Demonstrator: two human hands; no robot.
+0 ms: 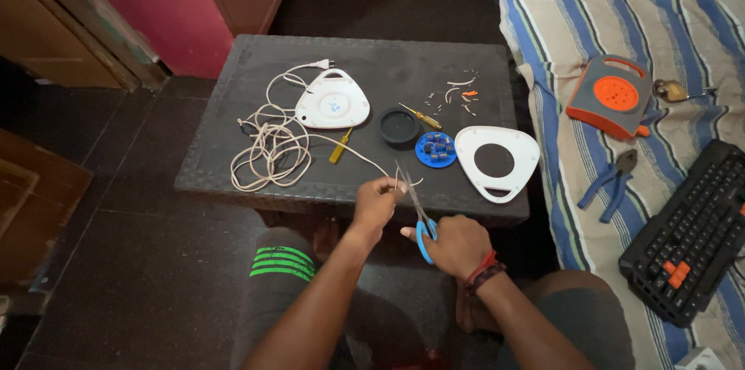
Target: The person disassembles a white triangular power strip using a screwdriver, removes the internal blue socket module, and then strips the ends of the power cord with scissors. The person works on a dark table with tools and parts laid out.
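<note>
Mid wire-trimming at lower centre of frame: left hand point(375, 203) pinching white cord end point(397, 181) in fingers, right hand point(458, 244) fingers through blue scissors point(419, 219), probably needing careful blade placement next.

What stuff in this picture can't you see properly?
Head view only:
- Wire end pinched in the left hand: fingers cover it.
- Scissors: the right hand hides most of the blue handles.
- Tiny scraps on the table: too small to tell apart.
- Black keyboard on the striped bedsheet: cut off by the right edge.
- Floor beneath the table: too dark.
</note>
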